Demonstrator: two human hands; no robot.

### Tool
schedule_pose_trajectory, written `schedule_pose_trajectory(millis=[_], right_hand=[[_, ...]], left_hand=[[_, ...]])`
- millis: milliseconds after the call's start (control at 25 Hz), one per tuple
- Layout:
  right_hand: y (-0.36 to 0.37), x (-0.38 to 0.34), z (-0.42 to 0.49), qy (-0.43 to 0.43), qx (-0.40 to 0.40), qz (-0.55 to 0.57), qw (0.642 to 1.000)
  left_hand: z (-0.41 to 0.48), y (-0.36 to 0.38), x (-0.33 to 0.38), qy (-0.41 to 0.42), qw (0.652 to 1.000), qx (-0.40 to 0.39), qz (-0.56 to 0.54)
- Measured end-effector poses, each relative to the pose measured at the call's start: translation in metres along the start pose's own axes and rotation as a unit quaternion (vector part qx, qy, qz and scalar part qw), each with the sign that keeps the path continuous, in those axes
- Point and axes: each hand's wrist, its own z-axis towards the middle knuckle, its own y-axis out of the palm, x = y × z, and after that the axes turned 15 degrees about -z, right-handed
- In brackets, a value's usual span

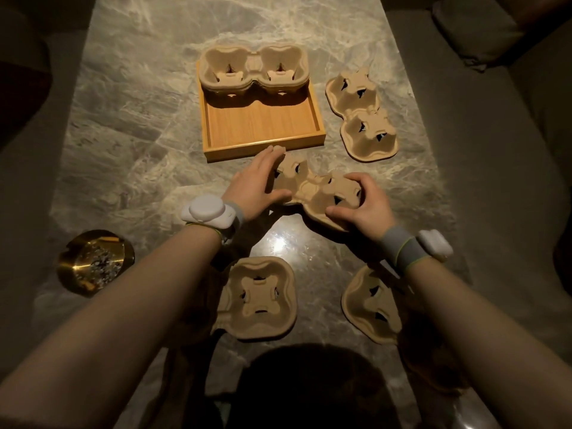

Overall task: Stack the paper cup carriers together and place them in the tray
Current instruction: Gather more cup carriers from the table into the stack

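The wooden tray (263,131) sits at the middle of the desk (148,119), holding a stack of cup carriers (253,69) against its far wall. Just before the tray's near edge, an upturned carrier (312,190) is gripped at both ends: the left hand (257,184) lies flat over one end, and the right hand (365,202) curls round the other. Three more carriers lie loose on the desk.

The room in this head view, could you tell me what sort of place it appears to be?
Probably a dim lounge or sitting area: a marble table flanked by a cushioned sofa, with a brass ashtray holding ash and butts.
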Motion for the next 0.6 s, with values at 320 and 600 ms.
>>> schedule_pose_trajectory(millis=[320, 600], right_hand=[[-0.034, -0.032, -0.024, 0.21, -0.178, 0.296, 0.915], [-0.008, -0.061, -0.06, 0.033, 0.002, 0.135, 0.99]], left_hand=[[-0.041, -0.03, 0.011, 0.064, 0.996, 0.062, -0.026], [-0.078, -0.059, 0.012, -0.045, 0.98, 0.189, -0.037]])
